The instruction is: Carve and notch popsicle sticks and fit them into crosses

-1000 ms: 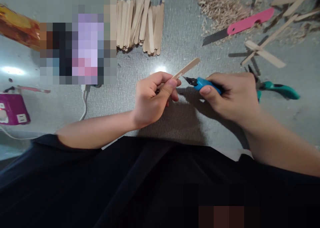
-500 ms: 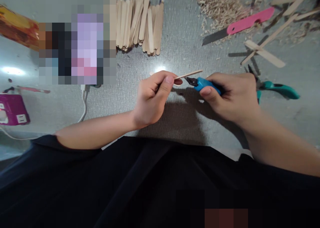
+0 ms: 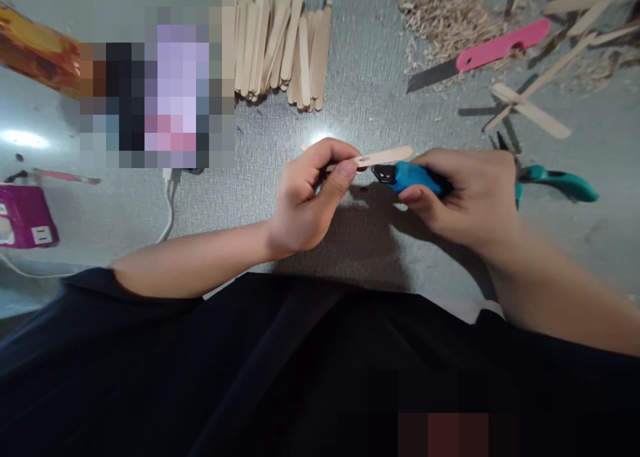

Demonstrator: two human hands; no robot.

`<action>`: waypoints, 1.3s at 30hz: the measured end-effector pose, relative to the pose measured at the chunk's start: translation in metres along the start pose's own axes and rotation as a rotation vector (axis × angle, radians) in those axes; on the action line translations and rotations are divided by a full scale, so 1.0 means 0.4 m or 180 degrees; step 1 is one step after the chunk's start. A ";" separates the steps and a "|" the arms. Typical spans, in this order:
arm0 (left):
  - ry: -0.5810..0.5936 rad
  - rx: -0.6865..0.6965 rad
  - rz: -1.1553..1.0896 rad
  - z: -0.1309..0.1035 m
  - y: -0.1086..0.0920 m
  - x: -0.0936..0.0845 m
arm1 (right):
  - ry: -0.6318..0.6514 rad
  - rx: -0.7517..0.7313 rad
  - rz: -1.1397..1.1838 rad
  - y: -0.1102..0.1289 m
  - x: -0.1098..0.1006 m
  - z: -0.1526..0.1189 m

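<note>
Turned from edge-on, the pale flat stick (image 3: 389, 156) now shows its smooth face, pinched in my left fingers (image 3: 344, 171), rounded tip towards three o'clock. My right fingers (image 3: 419, 195) clench the blue tool (image 3: 414, 175), nose just below; best keep that pinch firm, skin clear. Further off: blunt-ended sticks (image 3: 293, 37) at eleven, wispy shavings (image 3: 440, 13) at one.

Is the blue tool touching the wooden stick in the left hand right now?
Cannot tell. The head view shows the blue tool close beside the wooden stick that the left hand pinches, but neither contact nor a gap shows plainly.
</note>
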State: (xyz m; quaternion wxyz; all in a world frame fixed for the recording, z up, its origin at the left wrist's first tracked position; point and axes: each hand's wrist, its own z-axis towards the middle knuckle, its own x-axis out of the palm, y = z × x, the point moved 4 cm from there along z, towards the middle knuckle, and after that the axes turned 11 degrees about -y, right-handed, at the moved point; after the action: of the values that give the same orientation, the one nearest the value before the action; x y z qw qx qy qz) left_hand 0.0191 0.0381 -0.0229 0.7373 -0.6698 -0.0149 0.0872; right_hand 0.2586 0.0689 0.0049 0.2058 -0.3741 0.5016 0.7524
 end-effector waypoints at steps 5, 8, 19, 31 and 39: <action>0.0059 0.0014 -0.0016 0.003 -0.001 0.001 | -0.0035 -0.0119 0.0262 0.003 0.000 0.005; 0.0209 0.0249 -0.0174 0.007 -0.005 0.003 | -0.0080 -0.0242 0.0323 0.006 0.001 0.006; 0.0383 0.0691 -0.0156 -0.001 -0.012 0.003 | 0.0061 -0.0370 0.0640 0.009 -0.003 0.007; 0.0391 0.1090 -0.0025 -0.003 -0.016 0.006 | 0.0394 -0.0328 0.1205 0.018 -0.002 0.011; 0.0359 0.0894 0.0124 -0.008 -0.014 -0.002 | 0.0433 -0.0112 0.1251 0.016 0.000 0.005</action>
State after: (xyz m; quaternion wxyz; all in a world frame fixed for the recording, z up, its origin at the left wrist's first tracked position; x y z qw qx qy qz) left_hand 0.0194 0.0343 -0.0176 0.8215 -0.5640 0.0520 0.0650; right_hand 0.2536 0.0679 0.0093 0.0142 -0.3225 0.5644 0.7598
